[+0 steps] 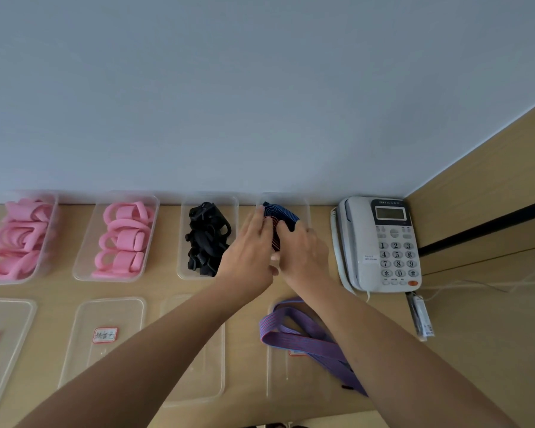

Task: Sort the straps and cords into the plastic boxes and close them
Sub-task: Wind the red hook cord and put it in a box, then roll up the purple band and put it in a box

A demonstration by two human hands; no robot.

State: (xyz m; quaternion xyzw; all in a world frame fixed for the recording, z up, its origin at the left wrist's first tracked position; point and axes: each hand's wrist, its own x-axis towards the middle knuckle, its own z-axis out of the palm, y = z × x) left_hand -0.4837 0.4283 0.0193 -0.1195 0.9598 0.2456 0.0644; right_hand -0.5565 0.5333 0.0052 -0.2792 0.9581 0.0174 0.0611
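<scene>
Pressing a coiled blue-and-red striped strap (280, 222) into the far-right clear box (305, 208), I have both hands on it: my left hand (250, 251) lies flat-fingered against its left side, my right hand (303, 251) curls over its near edge. I would keep the coil tight and seat it below the rim. A loose purple strap (303, 341) waits on the near lid (278, 378); a telephone (380, 242) sits to the right.
</scene>
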